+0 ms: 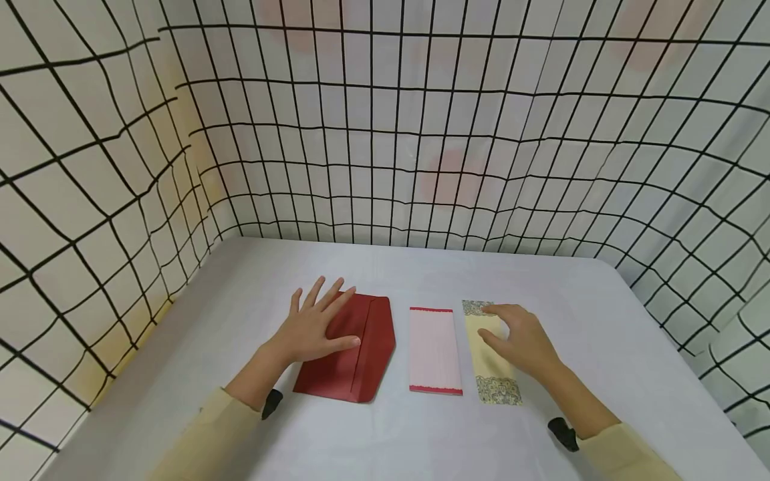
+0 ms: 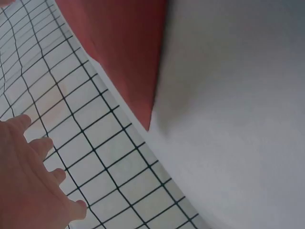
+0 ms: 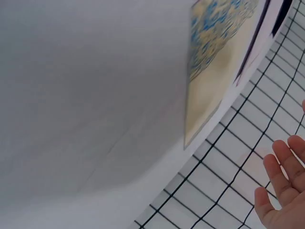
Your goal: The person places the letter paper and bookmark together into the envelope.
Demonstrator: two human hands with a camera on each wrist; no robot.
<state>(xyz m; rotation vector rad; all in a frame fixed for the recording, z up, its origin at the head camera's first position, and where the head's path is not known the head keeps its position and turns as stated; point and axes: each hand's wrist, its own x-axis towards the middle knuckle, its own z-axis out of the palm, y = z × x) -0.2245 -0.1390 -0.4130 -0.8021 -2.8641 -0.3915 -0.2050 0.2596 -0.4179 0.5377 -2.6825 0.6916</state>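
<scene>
In the head view, a red envelope [image 1: 375, 347] with its pointed flap facing right lies on the table. My left hand [image 1: 309, 331] is spread over its left part, fingers straight; contact cannot be told. To the right is a pale pink paper slip [image 1: 434, 351] with red edges at top and bottom. Farther right lies a yellow paper slip [image 1: 490, 351] with patterned ends. Over its upper right side is my right hand [image 1: 526, 341], fingers slightly bent and thumb apart, nothing held. In the right wrist view the yellow slip [image 3: 209, 95] lies flat, separate from the fingers.
A white table [image 1: 337, 441] carries the paper items. Black grid netting [image 1: 397, 127] over white sheeting stands behind the table and along both sides. A dark band [image 1: 563, 434] sits at the right wrist, and another dark piece [image 1: 272, 403] at the left wrist.
</scene>
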